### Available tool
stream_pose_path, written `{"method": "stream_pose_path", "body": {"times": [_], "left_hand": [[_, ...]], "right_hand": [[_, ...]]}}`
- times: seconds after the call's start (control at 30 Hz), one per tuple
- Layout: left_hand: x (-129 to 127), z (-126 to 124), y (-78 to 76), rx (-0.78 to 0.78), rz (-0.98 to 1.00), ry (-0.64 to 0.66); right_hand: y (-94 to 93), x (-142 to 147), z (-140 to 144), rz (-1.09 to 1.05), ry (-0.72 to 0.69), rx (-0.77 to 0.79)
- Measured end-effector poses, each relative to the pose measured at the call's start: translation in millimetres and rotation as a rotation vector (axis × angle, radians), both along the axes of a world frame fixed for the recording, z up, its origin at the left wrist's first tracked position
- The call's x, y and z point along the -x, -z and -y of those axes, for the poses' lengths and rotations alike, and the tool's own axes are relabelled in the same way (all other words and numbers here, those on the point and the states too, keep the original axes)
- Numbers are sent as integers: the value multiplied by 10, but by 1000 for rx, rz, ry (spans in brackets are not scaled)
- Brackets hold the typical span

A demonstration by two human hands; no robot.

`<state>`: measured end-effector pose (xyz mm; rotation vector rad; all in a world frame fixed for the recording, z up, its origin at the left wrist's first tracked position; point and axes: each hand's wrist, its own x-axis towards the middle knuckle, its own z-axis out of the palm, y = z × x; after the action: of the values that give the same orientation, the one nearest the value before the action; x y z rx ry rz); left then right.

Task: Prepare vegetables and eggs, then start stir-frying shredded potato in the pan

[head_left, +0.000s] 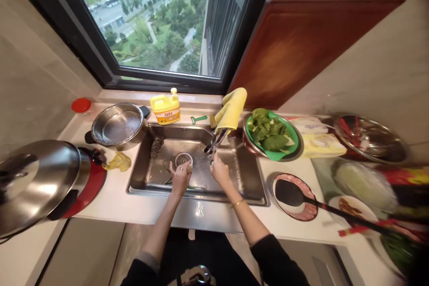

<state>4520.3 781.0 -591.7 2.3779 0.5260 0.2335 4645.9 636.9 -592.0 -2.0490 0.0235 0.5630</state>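
Note:
Both my hands reach into the steel sink [241, 174]. My left hand [181, 176] is curled over something small and pale beside the round drain [182, 158]; what it is I cannot make out. My right hand [219, 170] sits just under the spout of the faucet [214, 140], fingers together, possibly around a small item. A yellow cloth [231, 108] hangs over the faucet. A steel scourer [156, 146] lies in the sink's far left corner.
A yellow dish-soap bottle [165, 108] and a metal colander [118, 124] stand behind the sink. Left is a large steel lid [36, 178]. Right are a green bowl of leaves [273, 134], a plate with a black spatula [295, 194], and a wooden board [298, 47].

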Motion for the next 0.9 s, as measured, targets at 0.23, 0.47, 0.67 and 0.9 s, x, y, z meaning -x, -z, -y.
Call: {"method": "stream_pose_path", "body": {"times": [0.23,0.47,0.67,0.9], "left_hand": [[-46,45,-6,-136,-27,49],[-210,549,2,256,-64,22],[-211,1346,-119,233,-60,234],[-20,2857,-362,102,57,728]], "right_hand": [[-125,448,-9,385,-408,625],[-43,563,280,-276,183,-155],[-109,803,992,-734,562,-877],[-243,1326,2374,-383,910,-1296]]}}
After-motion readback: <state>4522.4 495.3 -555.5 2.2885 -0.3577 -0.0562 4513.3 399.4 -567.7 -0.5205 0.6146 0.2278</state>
